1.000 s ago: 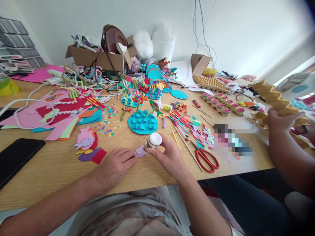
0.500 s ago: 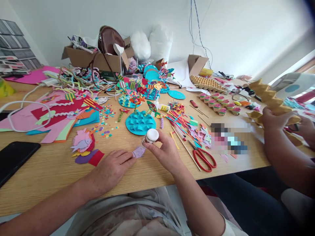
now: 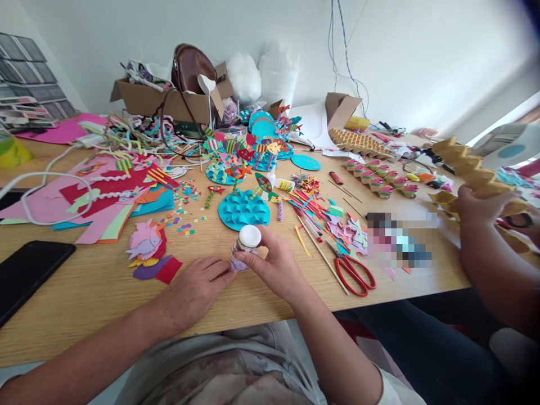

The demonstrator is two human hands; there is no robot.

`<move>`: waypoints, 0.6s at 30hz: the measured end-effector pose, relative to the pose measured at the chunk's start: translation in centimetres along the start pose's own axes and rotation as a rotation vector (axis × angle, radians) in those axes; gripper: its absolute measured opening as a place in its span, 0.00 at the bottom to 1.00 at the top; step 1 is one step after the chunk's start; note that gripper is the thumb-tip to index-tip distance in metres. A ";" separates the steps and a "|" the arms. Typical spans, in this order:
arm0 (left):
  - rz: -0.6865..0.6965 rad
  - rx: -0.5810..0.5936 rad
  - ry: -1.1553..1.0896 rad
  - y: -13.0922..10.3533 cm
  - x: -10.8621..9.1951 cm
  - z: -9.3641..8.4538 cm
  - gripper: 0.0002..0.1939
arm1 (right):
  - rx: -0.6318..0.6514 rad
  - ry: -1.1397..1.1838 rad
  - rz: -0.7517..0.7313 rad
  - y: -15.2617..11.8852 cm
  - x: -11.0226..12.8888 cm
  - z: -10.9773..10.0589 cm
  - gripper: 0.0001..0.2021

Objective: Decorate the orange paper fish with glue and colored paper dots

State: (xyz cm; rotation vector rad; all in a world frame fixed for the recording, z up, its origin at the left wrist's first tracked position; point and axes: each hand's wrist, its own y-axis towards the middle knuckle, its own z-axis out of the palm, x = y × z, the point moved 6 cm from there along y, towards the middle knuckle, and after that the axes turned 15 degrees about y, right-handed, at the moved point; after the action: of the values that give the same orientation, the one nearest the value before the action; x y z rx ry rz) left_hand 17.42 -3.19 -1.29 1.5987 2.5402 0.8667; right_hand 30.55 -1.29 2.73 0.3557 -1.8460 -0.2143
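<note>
In my right hand (image 3: 272, 264) is a small bottle (image 3: 241, 247) with a printed label and a white round end facing up. Its lower end is over or on a lilac cut-out piece (image 3: 239, 265) on the table; I cannot tell whether they touch. Fingertips of my left hand (image 3: 200, 287) press together on the left edge of that piece, pinning it down. Left of my hands lies a pile of fish-shaped cut-outs (image 3: 145, 243), with a red square (image 3: 169, 270) beside it. Beyond the bottle stands a blue scalloped disc (image 3: 243, 211) bearing paper fish on twisted stems.
Red-handled scissors (image 3: 355, 275) and a thin stick (image 3: 323, 253) lie to my right, near paper scraps (image 3: 348, 233). A black phone (image 3: 31, 275) is at the left. Another person's hand (image 3: 481, 205) holds egg-carton card (image 3: 472, 169) at the far right. A glue bottle (image 3: 282, 184) lies behind.
My right hand has brought the bottle slightly left and down, covering more of the lilac piece. The left hand stays on the piece. The whole view has shifted slightly.
</note>
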 end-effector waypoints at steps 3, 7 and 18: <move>-0.005 -0.003 0.009 0.1 0.0 0.0 0.17 | -0.020 -0.021 0.010 0.1 -0.2 0.0 0.08; -0.002 -0.010 0.004 0.0 0.0 -0.1 0.17 | -0.018 -0.018 0.003 0.1 -0.3 0.1 0.08; -0.014 0.005 -0.005 0.1 0.0 0.2 0.16 | -0.002 0.004 0.002 0.0 0.0 0.4 0.08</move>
State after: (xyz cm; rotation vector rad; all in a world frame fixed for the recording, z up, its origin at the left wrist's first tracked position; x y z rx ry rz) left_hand 17.53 -3.02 -1.44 1.5797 2.5488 0.8548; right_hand 30.13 -1.28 2.63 0.3529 -1.8421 -0.2144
